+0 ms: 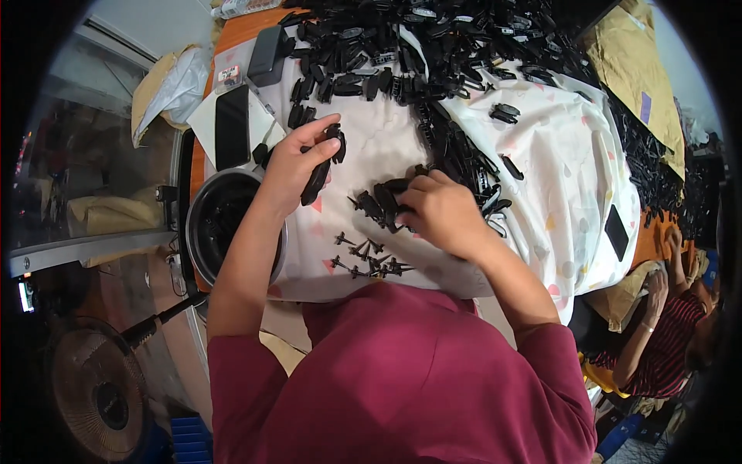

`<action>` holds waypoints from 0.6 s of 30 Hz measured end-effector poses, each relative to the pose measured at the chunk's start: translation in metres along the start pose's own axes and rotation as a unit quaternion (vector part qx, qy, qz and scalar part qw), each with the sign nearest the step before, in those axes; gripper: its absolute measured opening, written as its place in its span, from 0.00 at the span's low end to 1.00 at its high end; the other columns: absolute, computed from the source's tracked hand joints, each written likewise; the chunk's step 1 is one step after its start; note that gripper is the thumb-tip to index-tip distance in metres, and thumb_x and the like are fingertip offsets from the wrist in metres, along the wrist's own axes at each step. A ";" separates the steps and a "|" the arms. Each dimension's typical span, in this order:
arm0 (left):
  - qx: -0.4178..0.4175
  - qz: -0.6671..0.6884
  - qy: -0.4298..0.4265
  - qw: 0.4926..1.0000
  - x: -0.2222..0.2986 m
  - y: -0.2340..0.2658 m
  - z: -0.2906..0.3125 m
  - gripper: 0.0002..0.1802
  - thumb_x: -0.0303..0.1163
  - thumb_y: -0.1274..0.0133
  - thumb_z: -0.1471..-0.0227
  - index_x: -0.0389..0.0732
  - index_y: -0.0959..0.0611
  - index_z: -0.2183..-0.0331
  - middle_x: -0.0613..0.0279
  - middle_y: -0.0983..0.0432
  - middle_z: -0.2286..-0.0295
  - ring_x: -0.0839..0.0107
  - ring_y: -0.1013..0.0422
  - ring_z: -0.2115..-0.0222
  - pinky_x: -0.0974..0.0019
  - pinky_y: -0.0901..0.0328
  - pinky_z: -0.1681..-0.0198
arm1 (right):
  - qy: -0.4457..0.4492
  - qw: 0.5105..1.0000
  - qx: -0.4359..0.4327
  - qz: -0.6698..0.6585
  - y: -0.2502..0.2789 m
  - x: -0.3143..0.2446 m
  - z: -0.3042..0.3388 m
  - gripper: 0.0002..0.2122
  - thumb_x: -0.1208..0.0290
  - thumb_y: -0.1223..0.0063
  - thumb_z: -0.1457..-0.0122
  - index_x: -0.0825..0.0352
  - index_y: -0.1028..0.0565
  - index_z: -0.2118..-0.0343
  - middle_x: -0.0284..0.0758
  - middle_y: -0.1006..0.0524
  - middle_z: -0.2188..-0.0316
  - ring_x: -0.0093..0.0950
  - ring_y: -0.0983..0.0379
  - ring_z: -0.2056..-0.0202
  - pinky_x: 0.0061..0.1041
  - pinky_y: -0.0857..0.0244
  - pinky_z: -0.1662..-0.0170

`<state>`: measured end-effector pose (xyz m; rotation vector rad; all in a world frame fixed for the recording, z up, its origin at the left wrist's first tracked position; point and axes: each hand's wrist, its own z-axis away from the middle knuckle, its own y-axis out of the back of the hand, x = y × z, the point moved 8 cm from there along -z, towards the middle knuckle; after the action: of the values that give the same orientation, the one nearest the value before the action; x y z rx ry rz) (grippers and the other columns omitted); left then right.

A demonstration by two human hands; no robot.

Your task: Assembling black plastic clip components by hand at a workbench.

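Left of centre, our left hand (pixel 290 166) has its fingers clamped on black parts (pixel 315 185); mid-frame, our right hand (pixel 447 214) touches a black pile (pixel 372 205), grip unclear to us. A loosened pinch could scatter the held parts.

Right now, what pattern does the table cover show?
The table cover is white with scattered pink, grey and yellowish shapes, seen in the head view.

Worn on the head, the one wide camera looks down past the shirt (pixel 402 371) to the surface (pixel 241 31) close below.
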<state>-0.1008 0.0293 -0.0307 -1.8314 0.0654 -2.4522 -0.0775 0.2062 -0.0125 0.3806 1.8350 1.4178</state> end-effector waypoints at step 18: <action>-0.019 0.003 -0.110 0.994 0.017 -0.045 0.033 0.16 0.26 0.44 0.57 0.36 0.24 0.62 0.68 0.28 0.73 0.84 0.35 0.81 0.79 0.39 0.79 | 0.016 0.953 0.194 -0.234 0.069 -0.015 -0.008 0.13 0.83 0.51 0.51 0.68 0.29 0.60 0.37 0.29 0.71 0.29 0.32 0.70 0.21 0.38 0.67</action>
<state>-0.0753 0.0733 -0.0012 -2.1011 0.1035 -2.2437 -0.0888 0.2143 0.0574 0.0972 2.0591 0.7459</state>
